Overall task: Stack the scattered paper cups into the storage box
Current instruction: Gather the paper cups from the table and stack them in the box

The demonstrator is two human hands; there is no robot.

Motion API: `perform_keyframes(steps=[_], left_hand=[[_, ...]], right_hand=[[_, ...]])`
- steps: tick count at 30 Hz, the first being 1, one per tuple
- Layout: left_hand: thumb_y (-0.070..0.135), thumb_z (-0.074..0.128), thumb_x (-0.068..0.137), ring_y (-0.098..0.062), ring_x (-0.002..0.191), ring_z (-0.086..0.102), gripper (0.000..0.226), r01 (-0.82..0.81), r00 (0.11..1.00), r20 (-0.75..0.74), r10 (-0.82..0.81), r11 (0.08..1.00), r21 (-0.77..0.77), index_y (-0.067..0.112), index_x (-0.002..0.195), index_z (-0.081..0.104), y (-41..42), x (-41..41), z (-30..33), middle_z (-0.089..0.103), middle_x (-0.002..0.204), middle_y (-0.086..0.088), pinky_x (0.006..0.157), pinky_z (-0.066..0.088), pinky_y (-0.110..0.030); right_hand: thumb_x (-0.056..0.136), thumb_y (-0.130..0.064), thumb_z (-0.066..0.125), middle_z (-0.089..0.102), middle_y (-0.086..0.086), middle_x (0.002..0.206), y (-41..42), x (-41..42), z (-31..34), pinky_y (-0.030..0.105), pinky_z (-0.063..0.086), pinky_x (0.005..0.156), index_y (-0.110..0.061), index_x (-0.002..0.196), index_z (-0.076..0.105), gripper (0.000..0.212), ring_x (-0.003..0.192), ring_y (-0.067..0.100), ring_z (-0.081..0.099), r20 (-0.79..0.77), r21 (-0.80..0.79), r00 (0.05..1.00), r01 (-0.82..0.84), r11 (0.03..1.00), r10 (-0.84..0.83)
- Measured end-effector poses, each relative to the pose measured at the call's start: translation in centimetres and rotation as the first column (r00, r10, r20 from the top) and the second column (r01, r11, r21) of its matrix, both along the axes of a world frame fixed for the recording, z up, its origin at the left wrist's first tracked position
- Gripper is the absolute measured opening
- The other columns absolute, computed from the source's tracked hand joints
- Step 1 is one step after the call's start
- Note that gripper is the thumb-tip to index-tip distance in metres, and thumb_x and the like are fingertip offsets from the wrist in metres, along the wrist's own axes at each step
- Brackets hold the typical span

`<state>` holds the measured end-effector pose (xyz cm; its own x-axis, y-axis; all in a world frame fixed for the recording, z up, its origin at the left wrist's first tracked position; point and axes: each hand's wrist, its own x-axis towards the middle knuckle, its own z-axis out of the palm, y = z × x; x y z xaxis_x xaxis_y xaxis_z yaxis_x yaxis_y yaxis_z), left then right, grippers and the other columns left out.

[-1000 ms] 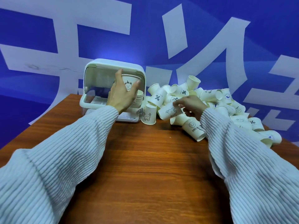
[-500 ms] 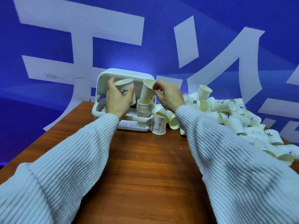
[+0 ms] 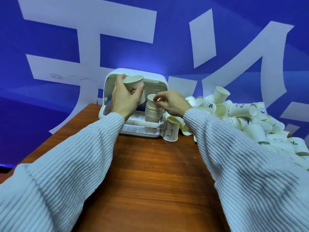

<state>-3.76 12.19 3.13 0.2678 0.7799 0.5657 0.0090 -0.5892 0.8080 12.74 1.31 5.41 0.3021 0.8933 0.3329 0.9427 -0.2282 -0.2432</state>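
A white storage box (image 3: 160, 80) sits at the far side of a brown wooden table (image 3: 150, 173), with its front open toward the person. Inside the box, on the right, stands a stack of paper cups (image 3: 153, 114), one inside the other, mouths up. The left hand (image 3: 124, 97) is up in front of the open box, to the left of the stack. Its fingers and thumb are curled around one paper cup (image 3: 134, 86), which is tilted a little and has a small drawing on it. The right hand (image 3: 172, 103) is just right of the stack. Its fingertips (image 3: 157, 97) are close together at the rim of the top cup (image 3: 151, 99), but I cannot tell if they pinch it or only touch it. One cup with a bear drawing (image 3: 169, 130) stands on the table just beside the box's near right corner. A big pile of loose cups (image 3: 247, 118) lies on the right side of the table, tipped every which way, some with faces or signs on them. Both arms wear pale ribbed sleeves (image 3: 66, 173). Behind the table is a blue wall with big white shapes (image 3: 83, 30).
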Motion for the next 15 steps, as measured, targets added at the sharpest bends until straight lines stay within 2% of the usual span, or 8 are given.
perform_keyframes(steps=[3,7,9,12,15], left_hand=[[0.053,0.069,0.088,-0.017,0.123,0.05,0.077,0.004,1.0,-0.019,-0.003,1.0,0.013,0.018,0.148,0.035,0.2,0.8,0.3,0.049,0.143,-0.005,0.097,0.039,-0.027],[0.051,0.071,0.088,-0.02,0.132,0.046,0.078,0.013,0.999,-0.044,-0.011,0.998,0.063,0.015,0.148,0.037,0.3,2.0,0.7,0.047,0.147,-0.005,0.109,0.041,-0.035],[0.048,0.073,0.087,-0.02,0.132,0.045,0.077,0.028,0.999,-0.043,-0.025,0.996,0.079,0.014,0.147,0.039,0.3,2.9,1.0,0.047,0.146,-0.005,0.11,0.038,-0.031],[0.045,0.075,0.086,-0.019,0.133,0.044,0.078,0.054,0.997,-0.064,-0.046,0.988,0.142,0.017,0.149,0.038,-0.1,4.0,1.0,0.046,0.146,-0.005,0.102,0.03,-0.021],[0.045,0.074,0.087,-0.023,0.132,0.045,0.078,0.128,0.975,-0.203,-0.088,0.973,0.193,0.022,0.151,0.035,-0.5,5.2,0.7,0.043,0.144,-0.008,0.104,0.033,-0.028]], right_hand=[[0.102,-0.03,0.056,0.071,-0.004,0.131,0.3,-0.2,-2.0,0.043,0.048,0.109,-0.031,0.131,0.07,0.032,0.125,0.023,0.063,0.056,-0.056,0.998,0.016,0.998,-0.013],[0.105,-0.036,0.05,0.068,-0.003,0.136,0.3,-0.3,-2.2,0.039,0.046,0.109,-0.027,0.137,0.066,0.037,0.128,0.022,0.061,0.012,-0.067,1.0,-0.001,0.998,0.001],[0.105,-0.039,0.05,0.071,-0.004,0.131,-0.3,0.0,-2.0,0.036,0.048,0.104,-0.024,0.135,0.068,0.038,0.121,0.018,0.064,-0.047,0.078,0.999,0.031,0.996,-0.027],[0.102,-0.038,0.052,0.075,-0.006,0.116,-1.8,0.7,-2.1,0.039,0.051,0.097,-0.024,0.121,0.071,0.031,0.109,0.016,0.066,-0.113,0.339,0.988,0.136,0.931,-0.104],[0.101,-0.04,0.052,0.075,-0.007,0.109,-3.2,1.6,-2.3,0.042,0.054,0.091,-0.025,0.117,0.071,0.029,0.104,0.018,0.066,-0.087,0.392,0.986,0.167,0.905,-0.144]])
